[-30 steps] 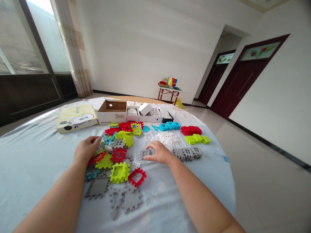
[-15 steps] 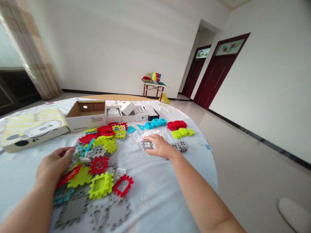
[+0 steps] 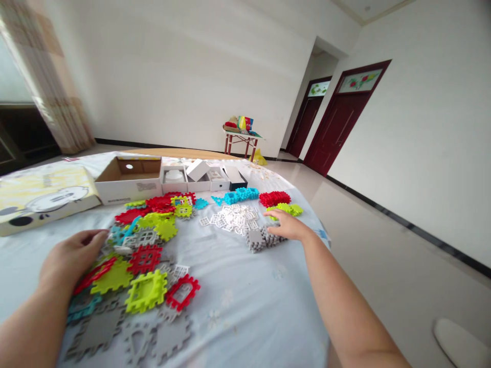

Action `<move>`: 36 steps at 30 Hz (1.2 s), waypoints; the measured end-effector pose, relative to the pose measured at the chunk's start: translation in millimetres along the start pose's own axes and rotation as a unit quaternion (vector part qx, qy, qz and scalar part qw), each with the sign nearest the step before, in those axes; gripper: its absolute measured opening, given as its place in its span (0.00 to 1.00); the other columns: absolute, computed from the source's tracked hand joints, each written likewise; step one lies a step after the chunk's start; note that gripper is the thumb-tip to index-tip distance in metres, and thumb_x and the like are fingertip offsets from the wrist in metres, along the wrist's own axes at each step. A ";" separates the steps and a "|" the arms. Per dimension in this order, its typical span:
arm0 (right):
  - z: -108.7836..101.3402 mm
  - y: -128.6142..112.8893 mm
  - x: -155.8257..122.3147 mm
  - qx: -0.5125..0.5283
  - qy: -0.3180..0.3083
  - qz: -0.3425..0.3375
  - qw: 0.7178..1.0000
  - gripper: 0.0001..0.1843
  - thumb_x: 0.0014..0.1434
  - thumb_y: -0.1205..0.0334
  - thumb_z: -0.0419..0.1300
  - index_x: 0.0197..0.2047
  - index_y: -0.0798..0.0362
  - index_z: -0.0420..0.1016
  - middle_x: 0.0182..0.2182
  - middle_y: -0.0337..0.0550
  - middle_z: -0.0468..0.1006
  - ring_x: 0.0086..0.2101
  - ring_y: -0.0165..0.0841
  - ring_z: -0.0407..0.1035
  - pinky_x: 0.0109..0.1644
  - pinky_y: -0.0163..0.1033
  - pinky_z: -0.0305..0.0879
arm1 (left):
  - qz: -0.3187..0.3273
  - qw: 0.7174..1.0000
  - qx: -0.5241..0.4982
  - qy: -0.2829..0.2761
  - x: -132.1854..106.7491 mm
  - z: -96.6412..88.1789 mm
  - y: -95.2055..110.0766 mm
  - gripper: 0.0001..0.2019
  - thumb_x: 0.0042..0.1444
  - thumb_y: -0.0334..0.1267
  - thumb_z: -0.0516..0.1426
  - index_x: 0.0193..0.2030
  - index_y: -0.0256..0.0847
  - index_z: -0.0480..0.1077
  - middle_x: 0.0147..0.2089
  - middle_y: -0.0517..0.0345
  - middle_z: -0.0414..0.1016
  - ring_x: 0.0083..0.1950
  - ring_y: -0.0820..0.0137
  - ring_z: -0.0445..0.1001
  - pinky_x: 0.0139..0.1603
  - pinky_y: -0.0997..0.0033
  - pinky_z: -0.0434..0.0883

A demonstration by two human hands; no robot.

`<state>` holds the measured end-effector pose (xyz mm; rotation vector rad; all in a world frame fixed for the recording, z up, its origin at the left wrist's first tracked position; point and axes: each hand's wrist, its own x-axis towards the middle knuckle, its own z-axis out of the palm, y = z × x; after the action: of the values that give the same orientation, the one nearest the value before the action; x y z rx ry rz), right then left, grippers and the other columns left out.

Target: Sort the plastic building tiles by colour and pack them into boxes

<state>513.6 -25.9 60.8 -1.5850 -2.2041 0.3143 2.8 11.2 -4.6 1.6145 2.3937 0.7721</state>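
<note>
My right hand (image 3: 288, 227) reaches to the right side of the table and rests its stretched fingers on a stack of grey toothed tiles (image 3: 261, 238). My left hand (image 3: 71, 258) lies with curled fingers on the mixed pile of coloured tiles (image 3: 148, 240), touching a red tile (image 3: 93, 274); I cannot make out a grip. Small white window pieces (image 3: 232, 218) lie between the pile and the grey stack. Sorted stacks sit beyond: blue (image 3: 241, 195), red (image 3: 274, 198), lime (image 3: 287, 209).
A light blue cloth (image 3: 238, 301) covers the round table, whose edge curves close to my right arm. An open cardboard box (image 3: 128, 180), small white boxes (image 3: 199, 176) and a yellow cartoon box lid (image 3: 42, 197) stand at the back. Tiled floor and dark red doors (image 3: 339, 122) lie to the right.
My right hand carried a grey tile from the table's middle to the right and now rests at the grey stack. My left hand stayed on the pile. The view turned right.
</note>
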 end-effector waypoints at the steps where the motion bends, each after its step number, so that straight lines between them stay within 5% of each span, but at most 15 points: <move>1: 3.3 -6.9 4.2 0.011 0.025 -0.011 1.000 0.24 0.48 0.66 0.59 0.51 0.54 0.69 0.48 0.48 0.71 0.49 0.39 0.64 0.54 0.46 0.57 | -0.013 1.000 -0.001 -0.011 -1.9 -1.7 2.2 0.24 0.51 0.54 0.49 0.46 0.42 0.72 0.37 0.51 0.76 0.33 0.64 0.70 0.31 0.71 0.65; 5: 30.7 -54.0 18.7 0.090 0.090 -0.080 0.989 0.17 0.52 0.68 0.55 0.47 0.53 0.71 0.43 0.45 0.74 0.44 0.33 0.67 0.50 0.41 0.61 | -0.027 0.999 -0.010 -0.027 -11.4 -8.4 12.6 0.24 0.52 0.53 0.48 0.48 0.41 0.71 0.39 0.51 0.75 0.37 0.64 0.69 0.33 0.72 0.64; 12: 96.0 -127.5 13.6 0.170 0.020 -0.190 0.967 0.14 0.52 0.71 0.54 0.42 0.53 0.73 0.38 0.43 0.74 0.36 0.29 0.68 0.45 0.37 0.64 | -0.023 0.998 -0.056 -0.009 -21.1 -15.1 16.8 0.23 0.54 0.50 0.48 0.47 0.38 0.71 0.39 0.51 0.75 0.38 0.66 0.70 0.35 0.73 0.64; 17: 120.9 -123.8 12.1 0.173 0.004 -0.196 0.965 0.13 0.52 0.72 0.54 0.40 0.53 0.74 0.37 0.43 0.74 0.37 0.30 0.68 0.45 0.36 0.64 | 0.075 0.995 -0.034 0.054 -33.3 -30.8 46.6 0.21 0.55 0.49 0.47 0.45 0.38 0.71 0.42 0.51 0.75 0.43 0.65 0.71 0.42 0.71 0.64; 23: 133.7 -111.1 18.9 0.167 -0.005 -0.175 0.970 0.12 0.52 0.71 0.55 0.39 0.53 0.75 0.35 0.42 0.74 0.35 0.30 0.68 0.42 0.34 0.65 | 0.262 0.961 0.092 0.019 -54.2 -22.6 93.9 0.19 0.55 0.50 0.47 0.46 0.46 0.71 0.49 0.54 0.73 0.53 0.60 0.65 0.54 0.61 0.57; 29: 134.8 -110.7 19.9 0.152 -0.002 -0.182 0.971 0.12 0.52 0.70 0.55 0.38 0.52 0.76 0.37 0.43 0.75 0.38 0.31 0.69 0.45 0.34 0.64 | 0.275 0.941 0.193 -0.033 -56.8 4.1 97.2 0.27 0.47 0.56 0.52 0.51 0.43 0.70 0.50 0.47 0.72 0.53 0.52 0.65 0.53 0.55 0.56; 36: 132.5 -111.5 20.0 0.149 -0.010 -0.183 0.972 0.12 0.51 0.70 0.55 0.38 0.52 0.76 0.37 0.43 0.75 0.39 0.31 0.69 0.46 0.34 0.63 | 0.265 0.942 0.198 -0.050 -58.6 7.6 102.8 0.26 0.48 0.55 0.52 0.48 0.41 0.70 0.49 0.47 0.72 0.52 0.53 0.65 0.52 0.58 0.58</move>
<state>353.8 -36.8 -8.1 -1.0022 -2.2795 0.5199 114.2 -9.4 30.5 2.4461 2.1525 0.2550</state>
